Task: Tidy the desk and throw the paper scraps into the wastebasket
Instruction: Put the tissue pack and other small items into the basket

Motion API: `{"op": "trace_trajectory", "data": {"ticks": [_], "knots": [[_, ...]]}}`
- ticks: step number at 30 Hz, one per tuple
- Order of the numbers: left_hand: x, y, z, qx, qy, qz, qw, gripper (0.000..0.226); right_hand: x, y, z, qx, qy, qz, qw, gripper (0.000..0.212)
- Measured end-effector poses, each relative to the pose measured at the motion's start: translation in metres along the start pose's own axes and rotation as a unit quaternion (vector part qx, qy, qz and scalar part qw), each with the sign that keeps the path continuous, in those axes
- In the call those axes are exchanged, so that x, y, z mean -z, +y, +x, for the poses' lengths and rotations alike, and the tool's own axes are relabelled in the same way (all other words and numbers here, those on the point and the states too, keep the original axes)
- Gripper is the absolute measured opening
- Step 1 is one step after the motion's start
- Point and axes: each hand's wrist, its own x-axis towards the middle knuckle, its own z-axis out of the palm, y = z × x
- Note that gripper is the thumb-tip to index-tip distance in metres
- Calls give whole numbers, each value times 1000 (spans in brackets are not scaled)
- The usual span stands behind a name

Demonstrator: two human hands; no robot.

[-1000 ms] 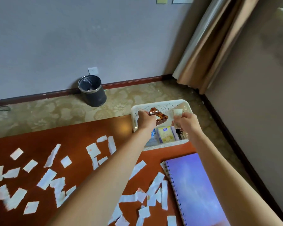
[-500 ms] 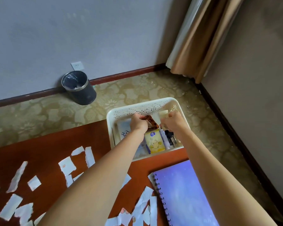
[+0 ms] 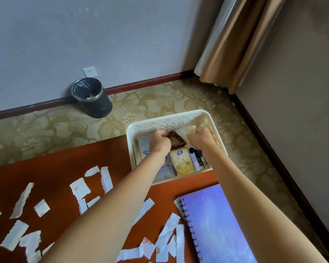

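Both hands have sunk from rim height down into the white basket (image 3: 169, 121).
Item: left hand (image 3: 160, 142), fingers curled round a brown hair clip (image 3: 177, 143), held low among the packets.
Item: right hand (image 3: 199, 139), pinching a pale slip (image 3: 191, 130) near the far wall; we cannot tell what it is.
Item: paper scraps (image 3: 80, 189), strewn over the bench (image 3: 55, 168), none gathered.
Item: wastebasket (image 3: 92, 98), on the floor by the wall, well apart from the bench.
We judge stowing is in hand. The next move is to let go of both, then collect the scraps.
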Motion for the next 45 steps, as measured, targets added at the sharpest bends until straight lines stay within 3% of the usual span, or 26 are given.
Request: {"op": "trace_trajectory", "data": {"ticks": [5, 8, 11, 15, 19, 22, 27, 36, 45], "knots": [[8, 3, -4, -24, 1, 9, 1000, 51, -9, -3, 3, -46, -2, 118, 992, 10], [8, 1, -3, -30, -7, 26, 999, 49, -11, -6, 2, -5, 41, 4, 999, 30], [7, -1, -4, -34, -23, 36, 999, 49, -12, -8, 0, 28, 44, -110, 993, 12], [6, 0, -5, -36, -24, 45, 998, 51, -11, -7, 2, 43, 28, -176, 983, 31], [6, -1, -4, -33, -23, 51, 998, 52, -11, -1, 6, 35, 27, -184, 982, 18], [6, -1, -5, -32, -24, 51, 998, 52, -10, -1, 1, 41, 51, -170, 983, 33], [8, -1, -9, -23, -26, 51, 998, 51, -6, 1, -9, 98, 85, -256, 958, 26], [10, 1, -17, -12, -25, 51, 998, 51, -5, -2, -13, 118, 74, -349, 927, 17], [26, 13, -39, -46, -31, 53, 997, 49, -1, -13, -40, 114, 87, -325, 935, 22]]}}
